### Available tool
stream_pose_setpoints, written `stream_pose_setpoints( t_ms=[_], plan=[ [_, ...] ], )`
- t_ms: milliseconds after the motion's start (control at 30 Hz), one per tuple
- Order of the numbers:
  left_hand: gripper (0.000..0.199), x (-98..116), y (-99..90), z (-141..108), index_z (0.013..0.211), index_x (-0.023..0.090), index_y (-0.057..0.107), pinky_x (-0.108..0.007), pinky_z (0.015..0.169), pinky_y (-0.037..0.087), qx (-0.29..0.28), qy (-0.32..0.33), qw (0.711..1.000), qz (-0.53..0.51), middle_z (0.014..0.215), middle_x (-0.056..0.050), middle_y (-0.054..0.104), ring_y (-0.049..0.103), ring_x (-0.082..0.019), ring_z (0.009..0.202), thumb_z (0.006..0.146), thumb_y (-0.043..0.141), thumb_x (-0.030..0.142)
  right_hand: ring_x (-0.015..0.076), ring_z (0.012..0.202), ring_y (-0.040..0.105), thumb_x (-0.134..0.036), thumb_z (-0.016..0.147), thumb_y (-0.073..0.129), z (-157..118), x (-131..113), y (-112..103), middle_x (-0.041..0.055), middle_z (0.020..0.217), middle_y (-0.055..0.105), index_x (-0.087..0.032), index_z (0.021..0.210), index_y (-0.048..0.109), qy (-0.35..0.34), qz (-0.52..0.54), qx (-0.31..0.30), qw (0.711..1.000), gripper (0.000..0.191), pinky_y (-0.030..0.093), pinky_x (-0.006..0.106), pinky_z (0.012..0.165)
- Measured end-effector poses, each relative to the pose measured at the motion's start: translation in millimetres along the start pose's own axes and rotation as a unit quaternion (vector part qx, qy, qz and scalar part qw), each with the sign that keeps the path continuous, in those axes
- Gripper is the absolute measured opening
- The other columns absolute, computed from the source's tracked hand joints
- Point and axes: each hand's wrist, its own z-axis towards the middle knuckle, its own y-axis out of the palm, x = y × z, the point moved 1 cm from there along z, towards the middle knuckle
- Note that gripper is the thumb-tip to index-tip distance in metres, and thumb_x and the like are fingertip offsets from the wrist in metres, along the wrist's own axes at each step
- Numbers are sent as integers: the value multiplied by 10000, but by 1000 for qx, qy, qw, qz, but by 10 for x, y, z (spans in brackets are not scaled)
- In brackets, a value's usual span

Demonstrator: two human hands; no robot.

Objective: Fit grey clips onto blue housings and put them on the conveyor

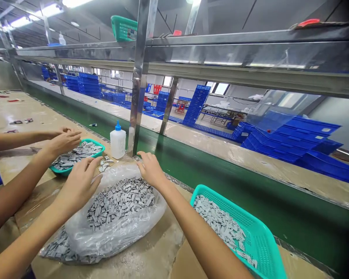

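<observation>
Co-worker's hands (pixel 64 140) over teal tray (pixel 97 148), far left. Left hand (pixel 78 188) open, fingers spread, holding nothing, over clear plastic bag (pixel 116 236) heaped with flat grey parts (pixel 120 203). Right hand (pixel 151 169) open, empty, at bag's far side. Bare worktop (pixel 159 248) between bag and teal basket (pixel 258 236), which also holds grey parts, lower right. Green conveyor belt (pixel 279 205) beyond worktop edge.

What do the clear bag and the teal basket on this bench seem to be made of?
The clear bag looks like thin polythene: see-through, glossy and creased. The teal basket looks like moulded plastic, with a slight sheen and walls formed as one-piece mesh.
</observation>
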Motion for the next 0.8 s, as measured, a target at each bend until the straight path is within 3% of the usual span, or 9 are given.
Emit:
stream_pose_setpoints(
  t_ms=[33, 100, 167, 200, 233, 300, 400, 600, 800],
  plan=[
    [376, 77, 13, -63, 1111, 143, 472, -415, 938, 321, -25, 32, 999, 36, 1128, -141, 499, 439, -270, 1090, 781, 401, 308, 192, 1048, 456, -202, 884, 354, -59, -32, -6, 81, 1107, 516, -150, 1177, 423, -17, 7, -22, 1000, 306, 350, 337, 888],
    [417, 213, 102, -198, 1147, 140, 464, -386, 939, 330, -159, 62, 982, 84, 1166, -138, 492, 444, -260, 1099, 750, 441, 266, 167, 966, 514, -188, 831, 457, -169, -78, 37, 50, 989, 592, -151, 1047, 541, -44, 19, -88, 995, 235, 372, 273, 854],
    [623, 304, 241, -324, 1270, 120, 358, -388, 946, 319, -303, 49, 942, 136, 1298, -179, 374, 381, -300, 1169, 678, 528, 216, 185, 965, 523, -229, 752, 587, -257, -105, 144, 51, 980, 606, -143, 984, 581, -50, 23, -142, 988, 247, 382, 290, 852],
    [723, 332, 312, -370, 1322, 105, 269, -408, 945, 308, -337, 40, 925, 173, 1343, -208, 295, 339, -335, 1195, 660, 545, 199, 208, 1009, 501, -269, 733, 616, -291, -117, 212, 70, 1035, 586, -133, 1012, 568, -40, 21, -154, 987, 314, 374, 325, 871],
    [768, 348, 377, -400, 1346, 91, 198, -434, 931, 306, -344, 31, 914, 211, 1350, -238, 258, 325, -371, 1194, 667, 540, 200, 233, 1060, 467, -316, 741, 610, -318, -129, 284, 98, 1101, 549, -121, 1059, 540, -21, 17, -157, 987, 379, 360, 371, 892],
    [744, 348, 478, -411, 1355, 79, 154, -474, 886, 315, -325, 15, 911, 252, 1277, -280, 335, 385, -419, 1130, 714, 493, 245, 278, 1128, 401, -392, 806, 514, -349, -159, 422, 141, 1193, 468, -112, 1145, 472, 40, 11, -152, 988, 442, 329, 469, 909],
    [829, 270, 556, -342, 1355, 77, 139, -483, 875, 314, -313, -35, 928, 200, 1205, -287, 385, 437, -432, 1073, 676, 530, 346, 315, 1155, 365, -465, 844, 408, -345, -197, 561, 148, 1246, 403, -136, 1199, 418, 137, 23, -148, 979, 484, 308, 556, 900],
    [1026, 82, 688, -218, 1354, 134, 99, -421, 910, 334, -305, -117, 940, 101, 1368, -258, 151, 329, -388, 1191, 524, 633, 410, 237, 1066, 469, -429, 844, 450, -261, -181, 605, 101, 1188, 473, -149, 1165, 448, 189, 132, -177, 957, 426, 363, 467, 902],
    [1013, 160, 863, -180, 1320, 159, 172, -370, 898, 357, -235, -160, 959, 18, 1298, -204, 272, 329, -352, 1194, 470, 688, 355, 238, 1059, 470, -405, 856, 440, -246, -199, 685, 101, 1199, 457, -152, 1171, 437, 261, 250, -131, 923, 404, 378, 468, 888]
  ],
)
